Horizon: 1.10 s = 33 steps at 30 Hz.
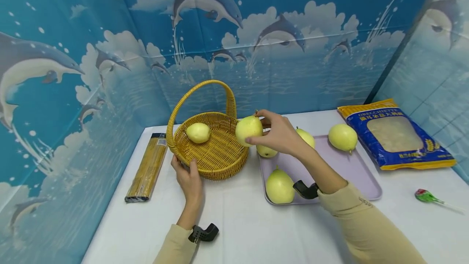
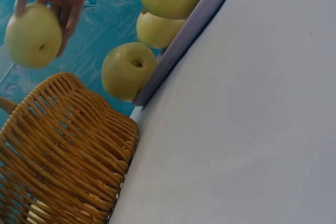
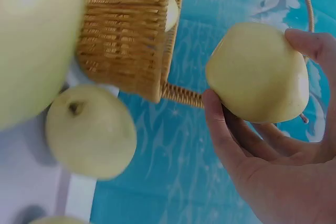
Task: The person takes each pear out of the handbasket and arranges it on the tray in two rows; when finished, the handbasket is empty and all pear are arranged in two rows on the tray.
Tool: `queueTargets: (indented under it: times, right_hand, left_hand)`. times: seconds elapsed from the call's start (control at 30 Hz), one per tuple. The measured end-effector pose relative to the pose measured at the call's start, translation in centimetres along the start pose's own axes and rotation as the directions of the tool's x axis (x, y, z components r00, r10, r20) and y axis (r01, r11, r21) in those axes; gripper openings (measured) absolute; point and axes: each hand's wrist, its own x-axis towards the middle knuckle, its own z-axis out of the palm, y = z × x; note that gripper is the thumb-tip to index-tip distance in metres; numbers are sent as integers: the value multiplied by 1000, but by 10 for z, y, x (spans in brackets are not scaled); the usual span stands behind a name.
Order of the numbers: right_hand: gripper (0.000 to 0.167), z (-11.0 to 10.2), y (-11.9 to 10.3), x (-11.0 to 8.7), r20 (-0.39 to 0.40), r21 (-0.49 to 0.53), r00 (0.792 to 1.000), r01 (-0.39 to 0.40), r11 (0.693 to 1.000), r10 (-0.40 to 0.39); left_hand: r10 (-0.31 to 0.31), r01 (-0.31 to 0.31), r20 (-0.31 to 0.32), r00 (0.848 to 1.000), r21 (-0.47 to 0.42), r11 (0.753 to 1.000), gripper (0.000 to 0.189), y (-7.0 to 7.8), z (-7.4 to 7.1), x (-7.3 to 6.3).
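Observation:
My right hand [image 1: 280, 133] holds a yellow-green pear [image 1: 249, 130] between thumb and fingers, raised at the right rim of a woven wicker basket [image 1: 223, 170]. The right wrist view shows that same pear [image 3: 258, 72] with the fingertips against its sides. At the basket's front left, my left hand [image 1: 189, 180] grips the rim with thumb and fingers. Inside the basket lies another pear [image 1: 198, 133], toward the left. A lilac tray [image 1: 329, 166] to the right carries several pears, including one at its front left corner [image 1: 280, 186] and one at the back right [image 1: 342, 137].
A tall handle [image 1: 212, 81] arches over the basket. Left of it lies a long wrapped brown bundle [image 1: 148, 170]. On the right are a blue and yellow pasta bag [image 1: 395, 133] and a lollipop [image 1: 425, 195]. A dolphin-print curtain [image 1: 205, 52] stands behind the white table [image 1: 234, 223].

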Motion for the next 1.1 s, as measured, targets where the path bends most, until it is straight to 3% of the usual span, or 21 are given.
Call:
queueTargets:
  times: [0.37, 0.57, 0.8, 1.1]
  right_hand:
    - [85, -29, 41, -59, -50, -40, 996, -76, 996, 74]
    - [84, -49, 58, -93, -45, -136, 991, -128, 982, 123]
    - [73, -60, 84, -120, 69, -232, 986, -129, 964, 149]
    - [68, -59, 108, -133, 190, -269, 969, -104, 958, 159]
  left_hand:
    - [-7, 7, 6, 1000, 0, 1000, 64, -1, 0, 0]
    - [-4, 4, 7, 1000, 6, 1000, 64, -2, 0, 0]
    - [-4, 4, -2, 1000, 4, 1000, 63, -2, -2, 1]
    - [-3, 3, 15, 1000, -6, 1000, 62, -1, -1, 1]
